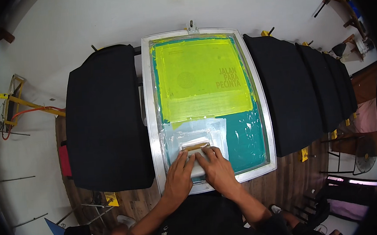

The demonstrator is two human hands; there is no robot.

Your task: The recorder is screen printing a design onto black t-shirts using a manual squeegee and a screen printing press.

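Both of my hands grip one squeegee at the near end of a screen-printing frame (153,133). My left hand (179,175) wraps its left side, and my right hand (218,168) its right side, with fingertips on the top edge. Between them show the squeegee's (196,147) brownish strip and pale body. White ink (194,141) lies just beyond the blade, inside a pale smeared patch on the teal mesh (247,141). The far part of the mesh carries a yellow-green stencil area (199,79) with lettering and a round motif. The squeegee's lower edge is hidden by my hands.
Black fabric lies over a board (105,119) left of the frame. More black-covered boards (285,93) stand in a row to the right. A metal clamp (192,28) sits at the frame's far edge. A fan (366,155) stands at far right; other people's legs show near the bottom.
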